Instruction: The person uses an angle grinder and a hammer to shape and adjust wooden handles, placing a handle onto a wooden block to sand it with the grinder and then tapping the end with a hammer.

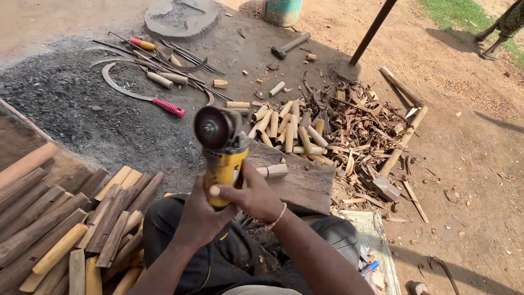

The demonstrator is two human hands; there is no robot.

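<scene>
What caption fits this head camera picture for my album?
Both hands, left hand and right hand, grip a yellow angle grinder above a wooden block.

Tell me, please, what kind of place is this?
Probably an outdoor workshop for making tool handles: short round pale wooden handles piled on bare ground, curved metal sickle blades, and a yellow angle grinder in both hands.

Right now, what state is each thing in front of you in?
Grinder: off the ground, held in both hands, disc up.
Left hand: wrapped around the grinder body.
Right hand: gripping the grinder from the side.
Hammer: lying on the ground.
Red-handled sickle: lying flat.
Short pegs: piled loose.
</scene>
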